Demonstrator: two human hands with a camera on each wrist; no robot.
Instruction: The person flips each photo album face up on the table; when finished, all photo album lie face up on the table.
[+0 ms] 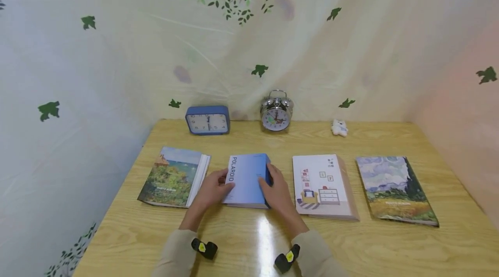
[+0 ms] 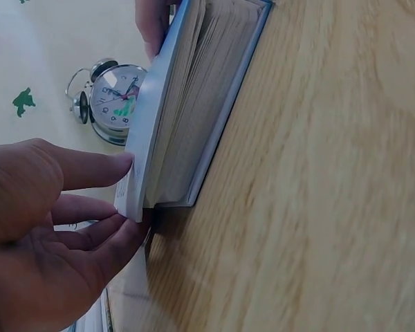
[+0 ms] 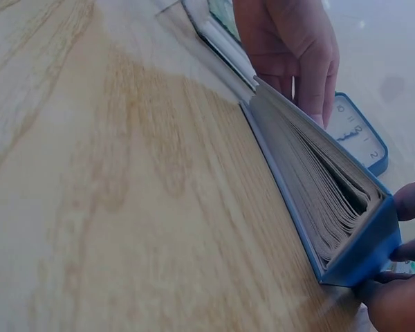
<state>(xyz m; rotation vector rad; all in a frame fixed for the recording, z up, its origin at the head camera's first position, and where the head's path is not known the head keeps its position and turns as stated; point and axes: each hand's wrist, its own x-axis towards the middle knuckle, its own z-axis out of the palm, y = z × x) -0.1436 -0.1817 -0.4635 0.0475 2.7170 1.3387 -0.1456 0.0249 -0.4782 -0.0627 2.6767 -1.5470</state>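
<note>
A thick blue photo album (image 1: 247, 181) with POLAROID lettering lies in the middle of the table. My left hand (image 1: 213, 188) pinches the free edge of its front cover, thumb on top and fingertips underneath, as the left wrist view shows. On the opposite side my right hand (image 1: 276, 187) holds the album at its spine, the thumb over the cover and the other fingers along the blue spine (image 3: 363, 245). The block of pages (image 2: 207, 97) shows between the covers. In the right wrist view the bottom cover lies on the wood.
Left of the blue album is a landscape-cover album (image 1: 175, 177); to the right lie a white illustrated album (image 1: 317, 186) and another painted-cover album (image 1: 395, 190). Along the back stand a blue clock (image 1: 208, 121), a silver alarm clock (image 1: 276, 114) and a small white figurine (image 1: 339, 128).
</note>
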